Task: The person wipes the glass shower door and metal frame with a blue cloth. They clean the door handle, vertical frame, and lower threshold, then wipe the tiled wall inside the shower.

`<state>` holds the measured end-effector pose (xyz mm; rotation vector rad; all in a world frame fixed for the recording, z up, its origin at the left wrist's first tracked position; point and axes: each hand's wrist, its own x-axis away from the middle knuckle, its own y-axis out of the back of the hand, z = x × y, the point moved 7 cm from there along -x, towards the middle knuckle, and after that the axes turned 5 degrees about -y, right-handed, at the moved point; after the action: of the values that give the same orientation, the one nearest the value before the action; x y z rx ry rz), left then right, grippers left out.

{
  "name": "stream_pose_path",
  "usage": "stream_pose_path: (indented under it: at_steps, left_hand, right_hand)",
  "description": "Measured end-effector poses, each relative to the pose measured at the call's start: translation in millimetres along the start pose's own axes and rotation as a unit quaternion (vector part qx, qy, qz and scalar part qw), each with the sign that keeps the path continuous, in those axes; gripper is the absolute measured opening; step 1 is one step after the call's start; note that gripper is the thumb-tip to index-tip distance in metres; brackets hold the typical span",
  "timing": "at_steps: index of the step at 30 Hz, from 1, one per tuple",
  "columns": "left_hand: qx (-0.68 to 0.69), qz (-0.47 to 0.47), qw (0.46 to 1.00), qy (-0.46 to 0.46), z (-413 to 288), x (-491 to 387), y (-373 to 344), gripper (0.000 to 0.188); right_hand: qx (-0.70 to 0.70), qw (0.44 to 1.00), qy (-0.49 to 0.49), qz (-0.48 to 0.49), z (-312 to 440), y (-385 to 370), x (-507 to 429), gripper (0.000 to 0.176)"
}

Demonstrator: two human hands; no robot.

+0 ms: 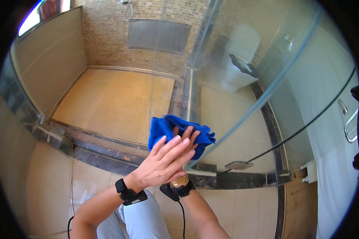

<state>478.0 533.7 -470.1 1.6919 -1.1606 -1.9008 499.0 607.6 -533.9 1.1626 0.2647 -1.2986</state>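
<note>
A bunched blue cloth [160, 128] is before me, in front of the glass shower panel. My left hand [164, 161] is spread flat with its fingers stretched, overlapping my right hand. Behind it, my right hand [191, 137] lies against the cloth, its fingers partly among the folds; most of its palm is hidden. Whether my left hand touches the cloth or only the right hand, I cannot tell. Black straps are on both wrists, and gold bangles circle the right one.
A clear glass panel edge [257, 104] runs to the right of the cloth. Dark stone curbs [107, 158] border the shower floor. Behind the glass stands a white toilet [242, 65]. A metal door handle [348, 128] and white curtain-like fabric [329, 167] are at the right.
</note>
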Motion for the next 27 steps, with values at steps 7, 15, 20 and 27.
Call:
stream_pose_path:
  at_steps: [7, 15, 20, 27]
  left_hand:
    - [0.015, -0.019, 0.980, 0.198, 32.6, 41.6, -27.4, 0.077]
    - [0.110, -0.188, 0.943, 0.251, 44.0, 20.4, 1.8, 0.079]
    - [0.204, -0.275, 0.882, 0.325, 69.5, 0.1, 29.0, 0.066]
    - [0.372, -0.216, 0.778, 0.458, 98.0, 41.1, -29.0, 0.038]
  right_hand:
    - [0.241, 0.952, 0.189, -0.032, 2.7, -52.8, 37.2, 0.051]
    - [0.212, 0.958, 0.179, 0.076, 12.4, -66.8, 21.7, 0.048]
    - [0.159, 0.969, 0.187, 0.023, 33.0, -31.5, -17.6, 0.048]
    - [0.119, 0.977, 0.175, 0.033, 21.6, -7.2, 23.2, 0.040]
